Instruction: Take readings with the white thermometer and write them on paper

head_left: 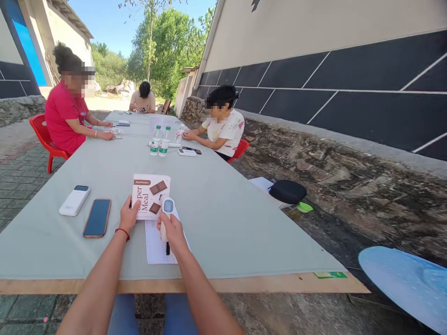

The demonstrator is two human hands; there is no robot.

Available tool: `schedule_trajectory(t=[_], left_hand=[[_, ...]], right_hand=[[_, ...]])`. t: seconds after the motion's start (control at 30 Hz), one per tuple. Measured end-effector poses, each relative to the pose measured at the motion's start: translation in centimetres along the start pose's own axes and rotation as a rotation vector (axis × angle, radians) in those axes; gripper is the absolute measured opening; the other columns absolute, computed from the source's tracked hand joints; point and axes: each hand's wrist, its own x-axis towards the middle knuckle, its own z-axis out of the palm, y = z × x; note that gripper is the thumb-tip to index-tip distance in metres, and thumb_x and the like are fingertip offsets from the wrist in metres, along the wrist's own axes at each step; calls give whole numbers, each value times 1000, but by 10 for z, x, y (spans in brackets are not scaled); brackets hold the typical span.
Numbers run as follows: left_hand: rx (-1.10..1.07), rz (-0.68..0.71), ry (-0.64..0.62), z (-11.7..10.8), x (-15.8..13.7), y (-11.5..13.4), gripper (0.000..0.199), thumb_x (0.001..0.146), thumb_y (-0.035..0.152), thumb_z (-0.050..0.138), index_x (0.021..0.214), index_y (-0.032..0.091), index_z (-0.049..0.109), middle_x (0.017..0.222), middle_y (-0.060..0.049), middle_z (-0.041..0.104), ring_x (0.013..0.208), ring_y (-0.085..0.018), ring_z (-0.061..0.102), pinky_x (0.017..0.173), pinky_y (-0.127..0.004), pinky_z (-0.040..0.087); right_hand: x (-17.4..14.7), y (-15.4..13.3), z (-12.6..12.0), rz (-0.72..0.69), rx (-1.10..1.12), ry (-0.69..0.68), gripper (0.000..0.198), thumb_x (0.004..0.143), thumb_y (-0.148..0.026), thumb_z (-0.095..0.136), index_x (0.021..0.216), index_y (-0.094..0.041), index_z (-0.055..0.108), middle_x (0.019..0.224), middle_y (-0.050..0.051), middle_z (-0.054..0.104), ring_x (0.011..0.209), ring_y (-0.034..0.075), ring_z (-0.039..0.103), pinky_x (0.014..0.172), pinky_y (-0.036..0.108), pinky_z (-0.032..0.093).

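Observation:
My left hand (129, 212) grips the left edge of a white box (161, 180) printed with brown chocolate pieces and the words "Super Meal", partly covered by my thumb. The box is raised on its side above the table. In my right hand (172, 229) is a white infrared thermometer (164, 232) with a small blue-lit screen, held close to the box's lower right corner. Beneath both hands lies a printed paper sheet (155, 249). A black pen (168, 248) shows on it, partly hidden by my right hand.
Left of my hands lie a smartphone (97, 218) and a white power bank (74, 200) on the grey-covered table (244, 232). Two water bottles (159, 140) stand farther up, near more phones (187, 152). Three people sit around the far part. A blue round surface (401, 279) is at right.

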Motion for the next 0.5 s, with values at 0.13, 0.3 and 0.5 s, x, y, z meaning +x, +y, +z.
schedule_trajectory(t=[0.13,0.3,0.5], left_hand=[[24,-2,13,0,1,4,51,81,51,61,120,19,62,116,-8,68,109,-26,60,99,-38,44],[57,-1,-1,0,0,6,51,83,52,57,120,18,61,116,-10,68,109,-27,60,98,-39,44],[41,31,-13,-1,1,5,51,83,52,57,121,18,60,116,-8,68,108,-26,60,97,-37,45]], right_hand=[[2,-1,1,-14,-12,28,38,78,-58,55,67,-22,51,53,-4,54,47,12,44,47,25,36],[1,-4,1,-16,-39,48,36,77,-56,56,64,-23,50,53,-4,55,49,13,47,49,25,37],[0,-8,-1,-15,-81,41,35,78,-54,55,65,-22,51,53,-5,54,49,13,45,50,25,36]])
